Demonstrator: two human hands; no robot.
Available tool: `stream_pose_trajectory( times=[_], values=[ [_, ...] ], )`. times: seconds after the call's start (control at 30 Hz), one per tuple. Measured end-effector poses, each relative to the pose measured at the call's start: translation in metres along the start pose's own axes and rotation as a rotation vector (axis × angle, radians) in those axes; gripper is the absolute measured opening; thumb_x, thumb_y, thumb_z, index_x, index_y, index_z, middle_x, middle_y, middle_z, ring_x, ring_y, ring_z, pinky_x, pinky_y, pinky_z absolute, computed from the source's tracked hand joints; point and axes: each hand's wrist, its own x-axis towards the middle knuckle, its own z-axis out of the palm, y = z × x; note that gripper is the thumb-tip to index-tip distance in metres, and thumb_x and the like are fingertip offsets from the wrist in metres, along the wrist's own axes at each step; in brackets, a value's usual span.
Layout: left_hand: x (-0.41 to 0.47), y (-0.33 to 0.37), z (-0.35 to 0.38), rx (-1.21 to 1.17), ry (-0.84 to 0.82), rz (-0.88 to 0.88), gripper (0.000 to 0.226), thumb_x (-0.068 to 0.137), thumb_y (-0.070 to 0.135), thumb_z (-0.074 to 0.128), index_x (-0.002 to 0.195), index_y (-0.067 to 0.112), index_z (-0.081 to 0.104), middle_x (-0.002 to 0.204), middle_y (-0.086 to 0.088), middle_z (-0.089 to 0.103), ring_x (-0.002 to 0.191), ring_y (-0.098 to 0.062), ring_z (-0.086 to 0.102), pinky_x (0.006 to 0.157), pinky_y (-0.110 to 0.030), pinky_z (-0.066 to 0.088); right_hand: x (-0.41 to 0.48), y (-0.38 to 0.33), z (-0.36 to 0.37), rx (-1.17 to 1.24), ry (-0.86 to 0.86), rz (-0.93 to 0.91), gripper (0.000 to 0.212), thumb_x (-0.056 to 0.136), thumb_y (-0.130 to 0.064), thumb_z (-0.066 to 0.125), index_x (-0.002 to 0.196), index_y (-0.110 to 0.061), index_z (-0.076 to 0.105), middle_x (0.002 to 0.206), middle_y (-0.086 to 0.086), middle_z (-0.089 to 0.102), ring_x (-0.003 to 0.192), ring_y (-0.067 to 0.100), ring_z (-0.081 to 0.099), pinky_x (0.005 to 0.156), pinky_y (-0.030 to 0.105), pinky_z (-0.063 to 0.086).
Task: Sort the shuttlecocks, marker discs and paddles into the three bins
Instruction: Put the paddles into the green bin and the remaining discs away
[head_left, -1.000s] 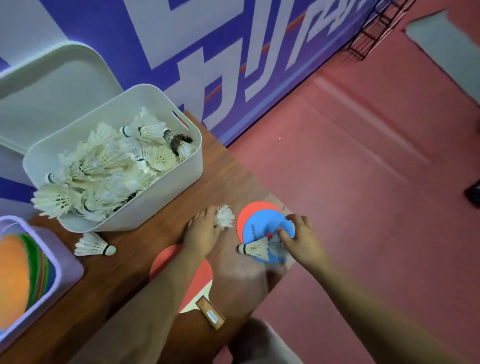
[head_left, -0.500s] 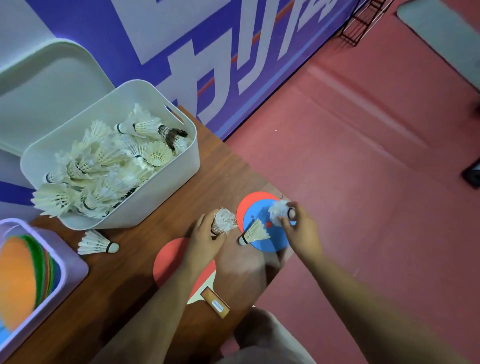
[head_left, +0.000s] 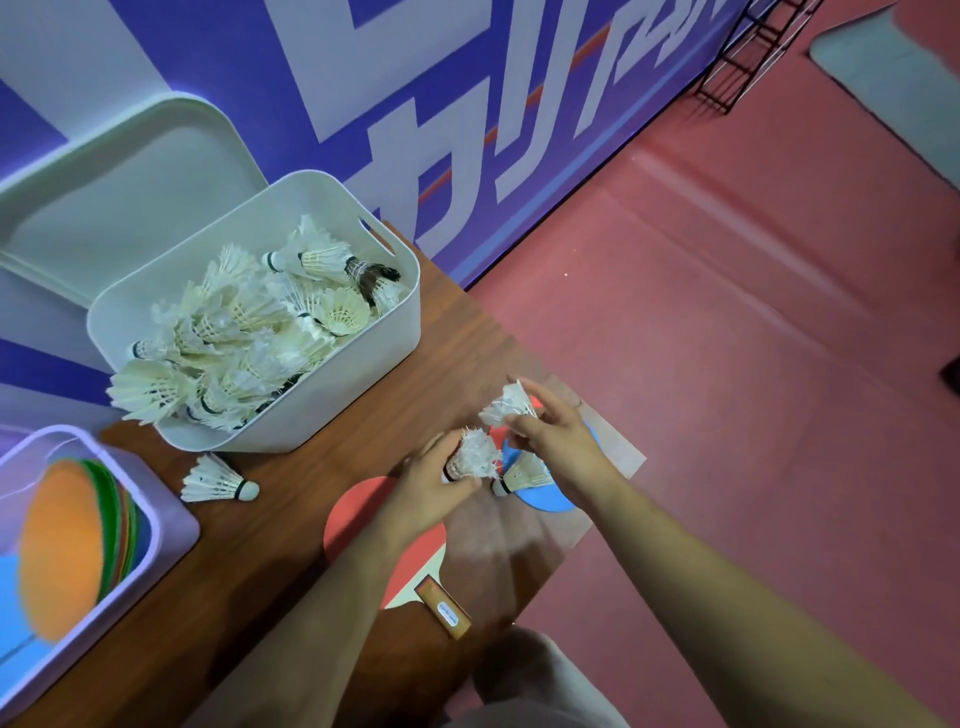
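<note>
While both my hands are busy at the right end of the surface (head_left: 291, 499), each grips one shuttlecock. My left hand (head_left: 436, 483) has fingers curled round a frayed shuttlecock (head_left: 475, 454), feathers sticking out to the right, cork end hidden in the palm. My right hand (head_left: 561, 447) pinches a second shuttlecock (head_left: 509, 408) between thumb and fingers, feathers pointing left, held above the blue disc (head_left: 545, 499). A third shuttlecock (head_left: 522, 475) lies on that blue disc, just under my right hand, cork end toward my left hand.

The blue disc sits flat near the right corner of the surface, partly covered by my right wrist. The paddle (head_left: 353, 514), red face up, lies flat under my left forearm, its wooden handle toward me near the front edge.

The white bin (head_left: 337, 395) stands at the back of the surface, piled with shuttlecocks (head_left: 249, 332), some spilling over its left rim. Its lid (head_left: 130, 182) leans behind it against the wall. A loose shuttlecock (head_left: 218, 480) lies on its side on the surface just in front of the white bin. The purple bin (head_left: 171, 530) at far left holds stacked discs, an orange disc (head_left: 62, 545) on top.
</note>
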Motion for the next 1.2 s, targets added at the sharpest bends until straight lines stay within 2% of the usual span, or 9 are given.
stream_pose_trajectory(
  times=[0.1, 0.23, 0.37, 0.53, 0.67, 0.73, 0.83, 1.03, 1.2],
  values=[
    [-0.004, -0.001, -0.004, -0.041, -0.028, -0.065, 0.049, 0.086, 0.012, 0.067, 0.129, 0.032, 0.053, 0.116, 0.028, 0.046, 0.107, 0.012, 0.044, 0.087, -0.001, 0.032, 0.001, -0.006, 0.005, -0.001, 0.087, -0.020, 0.017, 0.085, -0.018, 0.070, 0.100, -0.024, 0.062, 0.084, 0.006, 0.063, 0.074, 0.019, 0.062, 0.071, 0.032, 0.050],
    [-0.006, 0.007, -0.005, -0.232, -0.117, -0.097, 0.045, 0.089, 0.010, 0.065, 0.125, 0.034, 0.055, 0.122, 0.016, 0.062, 0.113, 0.006, 0.056, 0.097, -0.021, 0.042, -0.003, -0.005, 0.014, -0.081, 0.106, -0.031, 0.032, 0.080, -0.035, 0.075, 0.071, -0.019, 0.048, 0.070, 0.013, 0.046, 0.061, 0.026, 0.051, 0.063, 0.042, 0.043],
    [-0.008, 0.014, 0.000, -0.519, -0.060, -0.145, 0.051, 0.084, 0.016, 0.068, 0.132, 0.023, 0.051, 0.125, 0.002, 0.066, 0.120, -0.014, 0.059, 0.104, -0.033, 0.044, -0.020, 0.003, 0.025, -0.296, -0.028, -0.146, 0.022, 0.091, -0.036, 0.064, 0.078, -0.018, 0.064, 0.080, 0.020, 0.062, 0.069, 0.039, 0.061, 0.064, 0.041, 0.051],
    [-0.010, 0.010, 0.007, -0.556, -0.031, -0.183, 0.048, 0.088, 0.002, 0.067, 0.129, 0.021, 0.050, 0.116, -0.006, 0.068, 0.104, -0.018, 0.066, 0.082, -0.028, 0.055, -0.031, 0.012, 0.026, -0.578, -0.264, -0.212, 0.026, 0.099, -0.043, 0.047, 0.079, -0.047, 0.063, 0.098, -0.011, 0.058, 0.101, 0.004, 0.053, 0.092, 0.022, 0.041],
    [-0.013, -0.002, 0.000, -0.567, 0.099, -0.252, 0.038, 0.085, 0.012, 0.073, 0.117, 0.025, 0.058, 0.114, -0.002, 0.070, 0.107, -0.024, 0.067, 0.090, -0.039, 0.055, -0.020, 0.017, 0.008, -0.483, 0.043, -0.106, 0.022, 0.094, -0.046, 0.055, 0.109, -0.031, 0.061, 0.110, -0.011, 0.059, 0.097, -0.002, 0.058, 0.087, 0.018, 0.045],
    [-0.017, -0.007, -0.005, -0.554, 0.118, -0.283, 0.039, 0.085, 0.015, 0.073, 0.117, 0.031, 0.058, 0.113, 0.001, 0.070, 0.105, -0.020, 0.067, 0.084, -0.034, 0.057, -0.010, 0.038, -0.004, -0.776, 0.238, -0.062, 0.040, 0.084, -0.044, 0.065, 0.111, -0.015, 0.057, 0.109, 0.000, 0.052, 0.094, 0.013, 0.058, 0.083, 0.030, 0.048],
    [-0.028, -0.013, -0.013, -0.471, 0.082, -0.298, 0.042, 0.087, 0.016, 0.071, 0.119, 0.039, 0.054, 0.113, 0.010, 0.067, 0.103, -0.006, 0.065, 0.081, -0.023, 0.054, -0.003, 0.072, -0.011, -1.066, 0.165, 0.071, 0.039, 0.082, -0.037, 0.066, 0.104, -0.006, 0.056, 0.105, 0.008, 0.045, 0.099, 0.030, 0.052, 0.081, 0.038, 0.047],
    [-0.049, -0.026, -0.028, -0.431, 0.084, -0.336, 0.032, 0.085, 0.049, 0.066, 0.115, 0.048, 0.055, 0.121, 0.012, 0.063, 0.114, -0.008, 0.060, 0.100, -0.040, 0.049, -0.007, 0.055, 0.012, -0.837, 0.085, -0.211, 0.012, 0.090, -0.019, 0.060, 0.083, -0.011, 0.058, 0.084, 0.005, 0.056, 0.083, 0.024, 0.053, 0.071, 0.034, 0.041],
    [-0.076, -0.042, -0.051, -0.464, 0.161, -0.308, 0.055, 0.083, 0.079, 0.037, 0.124, 0.047, 0.056, 0.133, 0.011, 0.059, 0.127, -0.012, 0.053, 0.110, -0.045, 0.040, -0.020, 0.017, 0.072, -0.672, -0.254, -0.369, 0.007, 0.093, -0.026, 0.059, 0.088, -0.022, 0.060, 0.080, -0.007, 0.057, 0.076, 0.010, 0.053, 0.070, 0.028, 0.043]
  ],
)
